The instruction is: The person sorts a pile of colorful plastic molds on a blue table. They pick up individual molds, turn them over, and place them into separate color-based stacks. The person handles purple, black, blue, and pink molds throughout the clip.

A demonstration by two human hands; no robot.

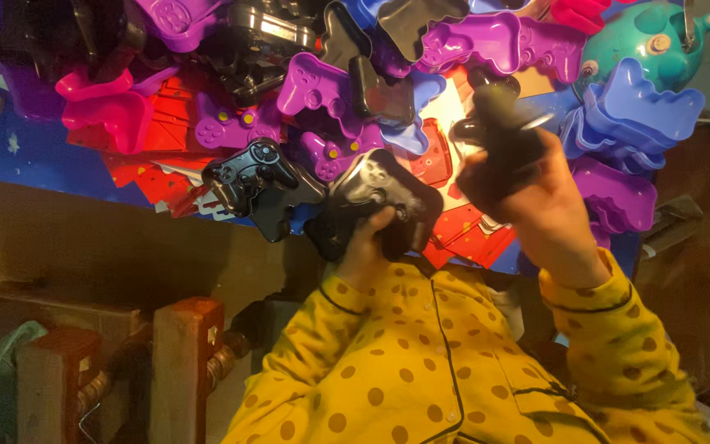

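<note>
My left hand [365,240] grips a black game-controller shell [380,201] from below, near the middle of the view. My right hand [527,193] is raised to the right of it and closed around another dark controller piece [499,115], which stands upright and is blurred. Both arms wear yellow sleeves with brown dots [421,362]. Just left of my left hand lies a whole black controller [256,177].
A heap of controller-shaped plastic shells fills the top: purple [322,86], pink [112,111], blue [638,103] and black. Red printed cards [462,230] lie under them on a blue surface [18,152]. A teal round object [651,41] sits top right. Wooden posts [182,362] stand lower left.
</note>
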